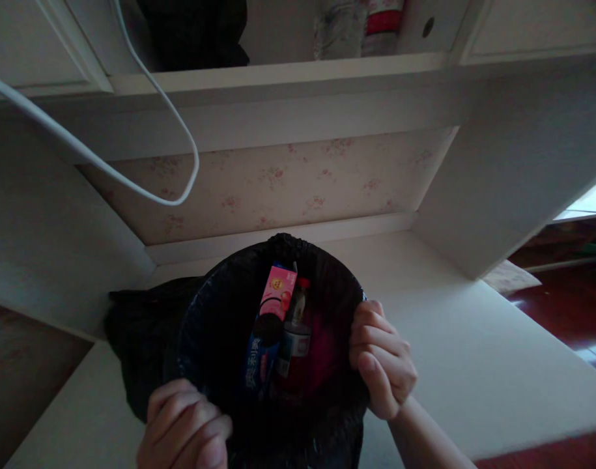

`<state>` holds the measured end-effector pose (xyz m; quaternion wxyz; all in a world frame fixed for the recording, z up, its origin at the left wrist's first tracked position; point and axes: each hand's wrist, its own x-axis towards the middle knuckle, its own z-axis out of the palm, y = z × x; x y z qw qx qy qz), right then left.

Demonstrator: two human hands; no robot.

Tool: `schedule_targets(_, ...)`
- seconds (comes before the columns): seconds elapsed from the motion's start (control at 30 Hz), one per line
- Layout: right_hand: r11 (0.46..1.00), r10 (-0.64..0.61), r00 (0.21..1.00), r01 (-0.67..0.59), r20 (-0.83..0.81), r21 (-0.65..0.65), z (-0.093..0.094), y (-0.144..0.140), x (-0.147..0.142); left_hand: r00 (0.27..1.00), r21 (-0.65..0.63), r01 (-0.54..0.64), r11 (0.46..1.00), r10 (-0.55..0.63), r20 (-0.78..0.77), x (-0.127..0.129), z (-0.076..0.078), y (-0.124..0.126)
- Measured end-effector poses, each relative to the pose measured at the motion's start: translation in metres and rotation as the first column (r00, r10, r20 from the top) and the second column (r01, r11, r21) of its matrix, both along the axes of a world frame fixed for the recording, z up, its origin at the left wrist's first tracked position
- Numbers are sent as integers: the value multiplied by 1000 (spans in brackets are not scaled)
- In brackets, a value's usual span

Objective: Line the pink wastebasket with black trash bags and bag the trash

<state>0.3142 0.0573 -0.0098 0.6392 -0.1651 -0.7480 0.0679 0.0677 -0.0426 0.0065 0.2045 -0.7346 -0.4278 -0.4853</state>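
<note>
A black trash bag point(214, 286) forms a wide round opening below me, apparently lining a bin whose wall is hidden. My left hand point(185, 426) is closed over the near left edge of the bag. On the right edge, my right hand point(382, 357) is closed too, fingers curled over the rim. Inside lies a blue and pink cookie box point(272, 319), tilted. Beside it rests a clear plastic bottle point(294, 348) with a red cap. Something magenta point(326, 345) shows dimly to the bottle's right; its kind is unclear.
The bin is above a white desk point(464, 345) framed by side panels. A dark bag-like bundle point(146, 345) lies at left. A white cable point(173, 200) hangs in front. Bottles point(339, 29) and a black item point(195, 32) occupy the shelf above.
</note>
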Motion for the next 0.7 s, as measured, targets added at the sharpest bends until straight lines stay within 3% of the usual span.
schedule_targets(0.27, 1000, 26, 999, -26, 21, -13, 5, 22, -5, 998, 66, -33, 997, 30, 46, 7, -6, 9)
schedule_targets(0.47, 997, 61, 994, -56, 86, -60, 15, 12, 6, 1000, 4, -23, 1000, 23, 8, 3, 1, 3)
schedule_targets(0.53, 994, 39, 998, -34, 46, -108, 8, 3, 14, 999, -17, -35, 999, 35, -3, -12, -2, -2)
schedule_targets(0.6, 980, -32, 991, 5, -131, -198, -8, -4, 22, 1000, 36, -4, 999, 4, 1, -29, -9, -7)
schedule_targets(0.7, 935, -118, 931, -13, -347, -354, -43, -8, 34, 986, 43, 3, 999, -10, 165, -49, -25, -17)
